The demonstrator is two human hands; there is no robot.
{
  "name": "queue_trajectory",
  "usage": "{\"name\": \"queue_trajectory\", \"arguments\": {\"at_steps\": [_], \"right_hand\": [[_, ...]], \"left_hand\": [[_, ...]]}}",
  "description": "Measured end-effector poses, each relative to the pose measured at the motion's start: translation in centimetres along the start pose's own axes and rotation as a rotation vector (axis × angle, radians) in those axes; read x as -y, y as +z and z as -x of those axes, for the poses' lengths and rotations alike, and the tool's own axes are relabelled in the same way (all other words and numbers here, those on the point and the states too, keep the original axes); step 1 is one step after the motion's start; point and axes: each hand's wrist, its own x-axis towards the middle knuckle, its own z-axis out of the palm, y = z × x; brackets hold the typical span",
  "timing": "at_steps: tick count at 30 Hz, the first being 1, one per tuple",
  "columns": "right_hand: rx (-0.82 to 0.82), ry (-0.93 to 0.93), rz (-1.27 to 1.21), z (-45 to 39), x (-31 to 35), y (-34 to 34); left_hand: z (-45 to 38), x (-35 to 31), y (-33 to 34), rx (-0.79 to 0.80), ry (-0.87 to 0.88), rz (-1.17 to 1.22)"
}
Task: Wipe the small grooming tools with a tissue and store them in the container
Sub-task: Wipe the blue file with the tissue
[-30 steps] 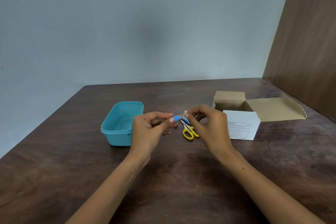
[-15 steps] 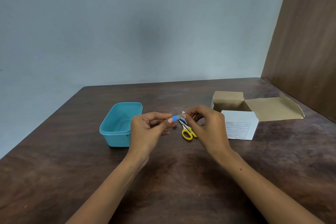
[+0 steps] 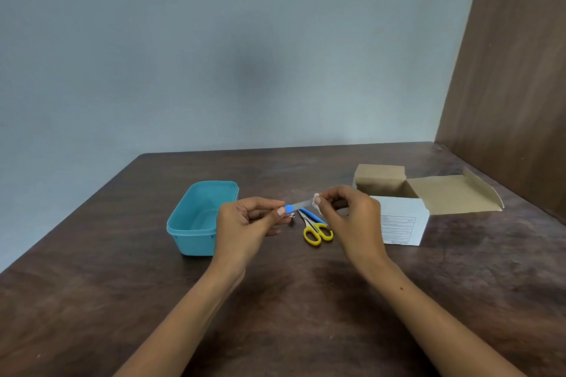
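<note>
My left hand [image 3: 245,223] pinches the blue handle of a small nail file [image 3: 298,204], held level above the table. My right hand [image 3: 349,217] pinches a small wad of white tissue [image 3: 316,201] around the file's metal tip. Below the file lie yellow-handled scissors [image 3: 315,229], a blue-handled tool [image 3: 311,215] beside them, and a small metal piece [image 3: 292,216], partly hidden by my hands. The open teal container [image 3: 196,217] stands just left of my left hand; no tool shows in the part of it I see.
A white cardboard box [image 3: 401,223] with its brown flaps open stands right of my right hand. The dark wooden table [image 3: 275,315] ends at a grey wall behind. A brown wooden panel [image 3: 514,70] borders the right side.
My right hand has slid the tissue outward along the blade to its tip, so more of the metal file shows between my hands. The left hand has kept its grip.
</note>
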Motion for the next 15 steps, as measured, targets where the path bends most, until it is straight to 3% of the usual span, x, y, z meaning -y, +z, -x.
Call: {"name": "queue_trajectory", "arguments": {"at_steps": [7, 15], "right_hand": [[-0.022, 0.07, 0.027, -0.4, -0.7, -0.3], [0.0, -0.048, 0.053, 0.3, 0.0, 0.3]], "left_hand": [[-0.3, 0.1, -0.3, -0.049, 0.021, -0.021], [-0.5, -0.9, -1.4, -0.087, 0.296, -0.311]]}}
